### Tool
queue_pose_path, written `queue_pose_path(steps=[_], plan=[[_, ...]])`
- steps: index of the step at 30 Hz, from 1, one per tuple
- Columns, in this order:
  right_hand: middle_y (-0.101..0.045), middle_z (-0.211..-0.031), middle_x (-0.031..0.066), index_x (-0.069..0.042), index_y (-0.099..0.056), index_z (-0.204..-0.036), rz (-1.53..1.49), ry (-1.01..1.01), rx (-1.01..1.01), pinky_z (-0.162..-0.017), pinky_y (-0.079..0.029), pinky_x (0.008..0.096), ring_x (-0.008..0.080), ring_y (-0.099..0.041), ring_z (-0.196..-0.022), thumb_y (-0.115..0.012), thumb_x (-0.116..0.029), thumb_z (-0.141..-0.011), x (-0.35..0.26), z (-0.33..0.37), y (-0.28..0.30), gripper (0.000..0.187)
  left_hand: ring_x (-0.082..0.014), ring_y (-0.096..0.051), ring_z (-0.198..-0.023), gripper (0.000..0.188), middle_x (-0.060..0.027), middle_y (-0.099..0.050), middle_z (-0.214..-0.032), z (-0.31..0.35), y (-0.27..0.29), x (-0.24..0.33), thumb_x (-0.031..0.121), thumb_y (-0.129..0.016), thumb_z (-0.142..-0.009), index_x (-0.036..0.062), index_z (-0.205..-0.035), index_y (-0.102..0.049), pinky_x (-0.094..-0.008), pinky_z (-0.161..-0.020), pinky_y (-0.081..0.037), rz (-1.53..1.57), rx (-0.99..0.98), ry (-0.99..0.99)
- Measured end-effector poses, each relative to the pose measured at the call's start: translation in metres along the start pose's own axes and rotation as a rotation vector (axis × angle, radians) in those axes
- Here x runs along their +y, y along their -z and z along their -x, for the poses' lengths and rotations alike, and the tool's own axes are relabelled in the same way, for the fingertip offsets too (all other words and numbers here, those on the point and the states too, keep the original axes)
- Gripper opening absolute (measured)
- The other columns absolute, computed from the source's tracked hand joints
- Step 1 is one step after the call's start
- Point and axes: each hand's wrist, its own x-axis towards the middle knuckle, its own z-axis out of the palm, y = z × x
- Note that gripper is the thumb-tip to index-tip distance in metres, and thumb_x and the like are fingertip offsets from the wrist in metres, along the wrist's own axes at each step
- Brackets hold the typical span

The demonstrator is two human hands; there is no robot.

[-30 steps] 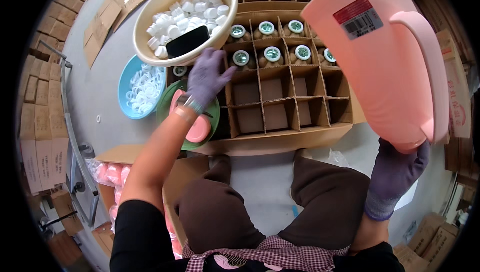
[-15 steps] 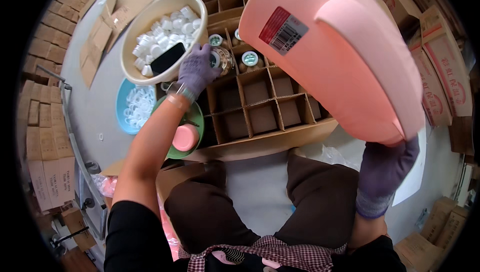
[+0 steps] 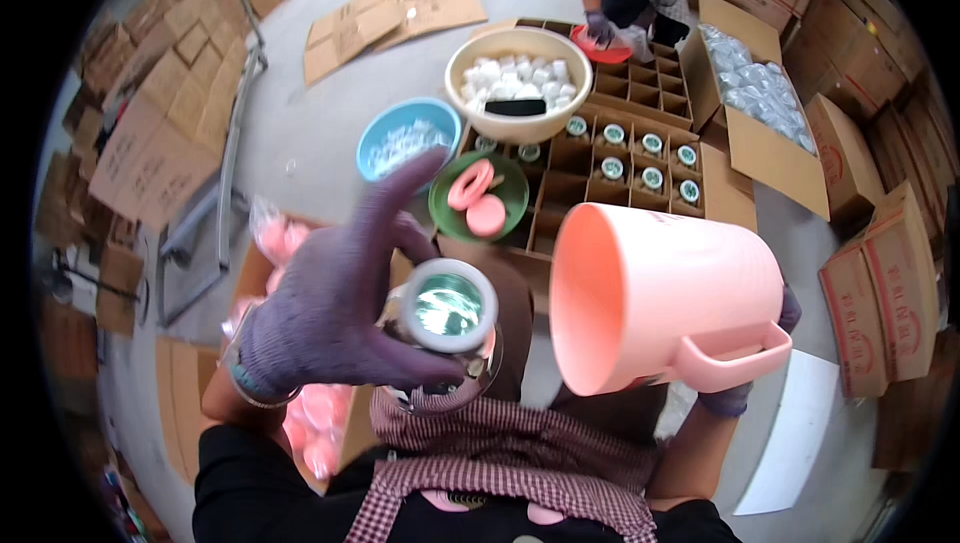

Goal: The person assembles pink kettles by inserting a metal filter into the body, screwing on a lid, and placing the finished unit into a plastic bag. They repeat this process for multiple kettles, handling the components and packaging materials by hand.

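My gloved left hand (image 3: 330, 293) is raised close in front of me. It grips a silvered glass flask liner (image 3: 450, 311), mouth up, with a pale ring round its neck. The liner's lower body is partly hidden by the fingers. In my gloved right hand (image 3: 728, 400) is a pink plastic jug shell (image 3: 690, 288) with a handle, tipped on its side so that its wide open end points left, toward the liner. Hand and liner stand apart from the shell. Most of the right fingers are hidden behind the shell.
Ahead stands a divided carton (image 3: 560, 183) with several liners. Around it are a cream basin (image 3: 462, 93) of white caps with a black phone, a blue basin (image 3: 372, 133) of rings, and a green bowl (image 3: 510, 228) with pink parts. A co-worker's hand (image 3: 600, 28) is beyond.
My left hand has lifted a liner out of the carton and brought it near my body. The pink shell has come lower and turned onto its side. My view has shifted.
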Motion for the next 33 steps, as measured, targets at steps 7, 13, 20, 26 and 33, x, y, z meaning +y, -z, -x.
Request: queue_pose_path(steps=[7,13,20,26,33], plan=[[-0.065,-0.112,0.0121,0.003,-0.065,-0.117,0.438,0.086,-0.394,-0.087,-0.049,0.0317,0.0204,-0.063,-0.102,-0.062,-0.020,-0.085,-0.094,0.018,-0.038,0.040,-0.0424,-0.069,-0.096,0.120,-0.0226,-0.064,-0.112,0.071,-0.054,-0.029,0.030,-0.095,-0.058,0.0047,-0.155,-0.029,-0.0440,-0.085,-0.056,0.024,-0.111,-0.083],[-0.064,-0.099,0.0062,0.000,-0.064,-0.114,0.264,-0.235,-0.393,-0.083,-0.048,0.0269,0.0137,-0.059,-0.089,-0.060,-0.020,-0.077,-0.129,0.065,-0.052,0.042,-0.0361,-0.066,-0.099,0.090,-0.0167,-0.062,-0.118,0.145,-0.037,-0.094,0.038,-0.093,-0.061,0.0057,-0.136,-0.054,-0.0447,-0.090,-0.054,-0.194,-0.245,0.088],[-0.063,-0.105,0.0064,-0.002,-0.062,-0.113,0.321,-0.586,-0.457,-0.079,-0.051,0.0254,0.0135,-0.062,-0.092,-0.052,-0.036,-0.096,-0.068,0.100,-0.035,0.040,-0.0349,-0.064,-0.097,0.054,-0.0165,-0.065,-0.104,0.152,-0.128,-0.111,0.031,-0.085,-0.071,0.0030,-0.113,-0.066,-0.0433,-0.086,-0.051,0.136,-0.066,0.007],[-0.062,-0.111,0.0080,0.000,-0.057,-0.121,0.196,-0.271,-0.242,-0.086,-0.051,0.0274,0.0144,-0.061,-0.100,-0.059,-0.037,-0.092,-0.124,0.090,-0.051,0.047,-0.0343,-0.064,-0.114,0.073,-0.0182,-0.064,-0.125,0.126,-0.137,-0.094,0.034,-0.081,-0.080,-0.0008,-0.137,-0.051,-0.0429,-0.103,-0.047,0.323,0.402,-0.239],[-0.064,-0.105,0.0143,-0.002,-0.062,-0.124,0.129,0.617,-0.511,-0.081,-0.055,0.0372,0.0269,-0.066,-0.090,-0.094,-0.031,-0.065,-0.186,0.093,-0.115,0.073,-0.0262,-0.046,-0.138,0.064,-0.0168,-0.051,-0.147,0.132,-0.117,-0.134,0.012,-0.071,-0.092,-0.0008,-0.147,-0.041,-0.0435,-0.116,-0.037,1.353,0.024,0.184]])
